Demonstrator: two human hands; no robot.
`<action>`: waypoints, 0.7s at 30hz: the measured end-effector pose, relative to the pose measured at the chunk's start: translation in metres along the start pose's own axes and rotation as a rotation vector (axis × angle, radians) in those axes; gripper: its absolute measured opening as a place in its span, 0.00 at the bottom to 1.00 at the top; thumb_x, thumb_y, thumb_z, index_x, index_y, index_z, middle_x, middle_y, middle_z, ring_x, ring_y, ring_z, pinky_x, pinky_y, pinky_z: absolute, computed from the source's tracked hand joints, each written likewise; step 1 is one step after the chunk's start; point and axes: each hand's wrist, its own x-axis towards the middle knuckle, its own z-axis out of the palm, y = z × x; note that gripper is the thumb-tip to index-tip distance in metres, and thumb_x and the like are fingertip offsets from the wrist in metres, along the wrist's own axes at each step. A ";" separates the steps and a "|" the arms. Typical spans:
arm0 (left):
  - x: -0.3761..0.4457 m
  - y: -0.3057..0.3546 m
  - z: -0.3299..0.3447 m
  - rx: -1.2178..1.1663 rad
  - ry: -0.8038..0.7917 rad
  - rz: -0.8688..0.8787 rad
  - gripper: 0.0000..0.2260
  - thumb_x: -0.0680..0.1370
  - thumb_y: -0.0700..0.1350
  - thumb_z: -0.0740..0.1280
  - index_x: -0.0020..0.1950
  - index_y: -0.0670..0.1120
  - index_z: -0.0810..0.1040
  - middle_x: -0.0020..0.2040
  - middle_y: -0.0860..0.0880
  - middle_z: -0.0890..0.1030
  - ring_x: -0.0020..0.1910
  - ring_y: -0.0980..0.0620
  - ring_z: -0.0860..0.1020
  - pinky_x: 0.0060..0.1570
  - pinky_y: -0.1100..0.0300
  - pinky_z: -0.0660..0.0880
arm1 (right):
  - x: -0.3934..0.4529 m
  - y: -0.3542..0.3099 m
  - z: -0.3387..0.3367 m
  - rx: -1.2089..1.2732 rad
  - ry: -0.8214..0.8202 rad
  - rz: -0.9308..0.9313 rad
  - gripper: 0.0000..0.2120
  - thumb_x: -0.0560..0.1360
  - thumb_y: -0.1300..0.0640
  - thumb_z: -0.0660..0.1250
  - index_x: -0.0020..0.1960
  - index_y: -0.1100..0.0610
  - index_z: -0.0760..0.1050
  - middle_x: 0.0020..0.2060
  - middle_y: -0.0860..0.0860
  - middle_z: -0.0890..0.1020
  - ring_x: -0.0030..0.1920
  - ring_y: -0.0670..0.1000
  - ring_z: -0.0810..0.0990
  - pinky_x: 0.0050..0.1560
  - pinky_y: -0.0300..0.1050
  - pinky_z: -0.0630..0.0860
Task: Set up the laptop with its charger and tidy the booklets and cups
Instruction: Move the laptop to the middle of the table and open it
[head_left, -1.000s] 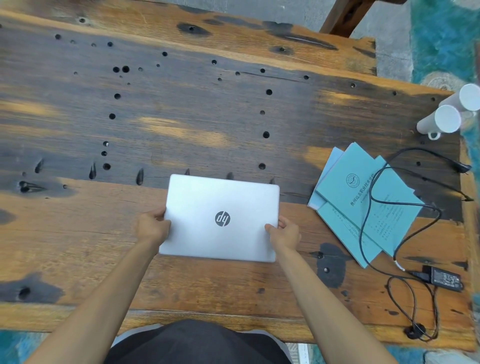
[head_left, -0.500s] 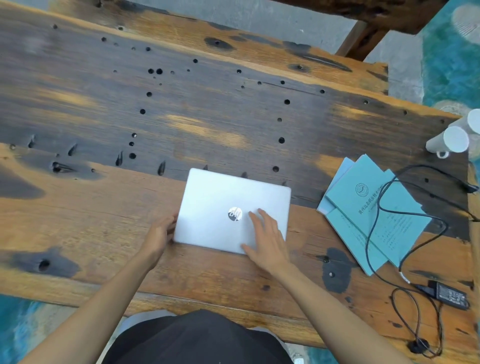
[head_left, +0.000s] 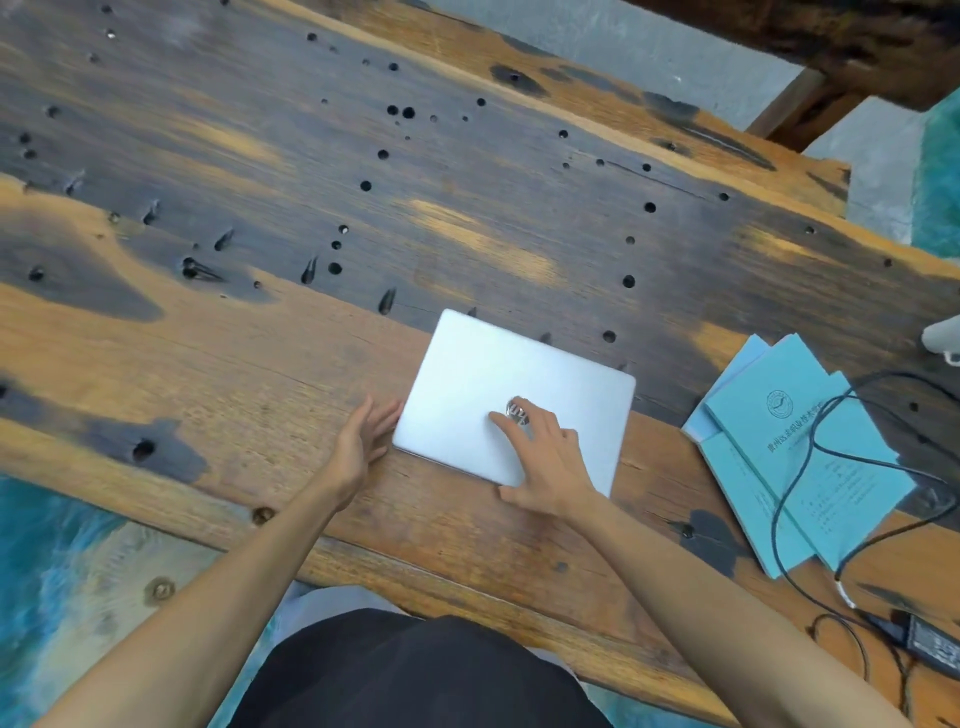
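Observation:
A closed silver laptop (head_left: 498, 384) lies flat on the wooden table (head_left: 260, 364), near its front edge. My right hand (head_left: 545, 457) rests flat on the lid, fingers spread, covering part of the logo. My left hand (head_left: 363, 441) is open beside the laptop's left edge, fingertips at its corner. To the right lies a fanned pile of light blue booklets (head_left: 831, 478). A black charger cable (head_left: 810, 441) loops over them and runs to the charger brick (head_left: 935, 639) at the lower right. Part of a white cup (head_left: 943, 335) shows at the right edge.
The tabletop is dark, worn wood with many holes and stretches far back and left. Beyond the front-left edge is a teal floor (head_left: 47, 561). A wooden bench or beam (head_left: 831, 47) stands behind the table at the top right.
My right hand left the laptop's right edge and now lies flat on the lid. My left hand loosened from the left edge. The view swung left, pushing the cups almost out of frame.

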 end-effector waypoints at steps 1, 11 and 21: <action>0.001 -0.004 -0.004 0.016 -0.009 0.004 0.28 0.84 0.59 0.43 0.78 0.48 0.66 0.75 0.52 0.72 0.75 0.50 0.64 0.73 0.44 0.53 | -0.003 0.000 -0.001 0.008 0.017 -0.019 0.47 0.64 0.39 0.73 0.79 0.42 0.56 0.79 0.53 0.56 0.76 0.57 0.60 0.61 0.57 0.66; -0.013 -0.012 -0.010 0.955 -0.187 0.112 0.37 0.72 0.68 0.50 0.79 0.55 0.64 0.77 0.46 0.64 0.75 0.44 0.61 0.75 0.44 0.59 | -0.019 0.002 -0.027 0.246 0.233 -0.120 0.39 0.63 0.42 0.73 0.73 0.36 0.67 0.76 0.48 0.63 0.72 0.54 0.68 0.61 0.60 0.76; -0.021 -0.010 -0.009 2.124 -0.103 0.533 0.30 0.81 0.64 0.45 0.80 0.60 0.37 0.82 0.40 0.40 0.73 0.42 0.62 0.65 0.46 0.62 | -0.030 0.005 -0.087 0.172 0.621 -0.101 0.28 0.65 0.45 0.75 0.66 0.43 0.78 0.67 0.48 0.75 0.64 0.51 0.76 0.40 0.51 0.82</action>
